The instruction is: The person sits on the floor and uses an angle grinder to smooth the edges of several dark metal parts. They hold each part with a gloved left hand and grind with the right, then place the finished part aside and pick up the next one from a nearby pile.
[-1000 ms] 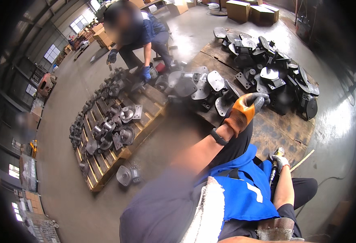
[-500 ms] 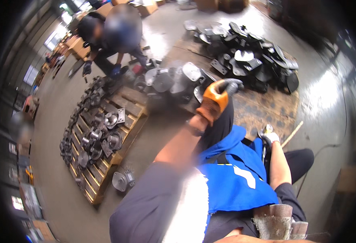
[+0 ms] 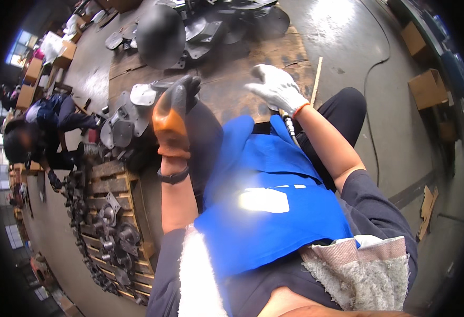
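My left hand [image 3: 174,113], in an orange glove with dark grey fingertips, is raised over my left knee, beside a pile of grey metal plates [image 3: 122,129]. Its fingers are loosely bent, with nothing visible in them. My right hand [image 3: 279,90], in a white glove with an orange cuff, hovers above the wooden board [image 3: 237,98]. The fingers point left, apart, and hold nothing. Just below the right wrist, a hose with a metal fitting [image 3: 288,124] lies by my lap; whatever it joins is mostly hidden. A blue apron [image 3: 274,232] covers my lap.
Dark metal parts [image 3: 203,37] are heaped on the board's far side. Machined parts [image 3: 108,214] stand on a pallet [image 3: 139,208] at left, where another person [image 3: 47,127] bends down. A thin stick [image 3: 317,79] lies at the board's right edge; a cable [image 3: 369,105] crosses the floor.
My view has swung right. My right hand has lifted away from the tool by my lap and is now free over the board. My left hand has drawn back from the metal parts.
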A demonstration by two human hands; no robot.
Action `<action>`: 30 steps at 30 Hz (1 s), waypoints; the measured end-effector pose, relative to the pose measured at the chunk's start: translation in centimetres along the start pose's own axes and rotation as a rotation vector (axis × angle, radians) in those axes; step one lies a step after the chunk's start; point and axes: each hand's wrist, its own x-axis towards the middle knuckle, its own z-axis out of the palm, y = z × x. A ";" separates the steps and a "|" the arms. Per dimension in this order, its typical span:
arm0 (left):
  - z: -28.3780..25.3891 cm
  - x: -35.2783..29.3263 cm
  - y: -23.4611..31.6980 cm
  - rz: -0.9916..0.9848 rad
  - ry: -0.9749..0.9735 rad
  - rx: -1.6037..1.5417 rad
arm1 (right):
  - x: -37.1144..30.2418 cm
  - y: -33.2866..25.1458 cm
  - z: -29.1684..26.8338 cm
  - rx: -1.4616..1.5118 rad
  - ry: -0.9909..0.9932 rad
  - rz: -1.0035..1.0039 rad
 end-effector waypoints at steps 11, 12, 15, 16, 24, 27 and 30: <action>-0.2 1.1 0.0 0.076 -0.062 -0.029 | -11.7 -18.6 -15.2 0.000 -0.299 -1.039; -0.2 0.9 -0.2 0.039 -0.047 -0.047 | -12.1 -18.9 -15.2 0.003 -0.293 -1.101; 0.0 0.2 -0.6 0.060 -0.087 -0.072 | -12.8 -19.5 -14.8 0.000 -0.310 -1.201; 0.0 0.1 -0.8 0.058 -0.091 -0.083 | -12.9 -19.5 -14.6 -0.003 -0.322 -1.211; -0.5 1.0 -0.5 0.026 -0.103 -0.235 | -13.6 -19.2 -15.3 0.007 -0.324 -1.282; -0.9 0.7 0.4 0.016 -0.033 -0.141 | -13.0 -19.6 -15.1 0.037 -0.344 -1.337; -0.3 0.3 0.5 0.025 -0.048 -0.138 | -13.2 -20.3 -14.9 0.005 -0.384 -1.360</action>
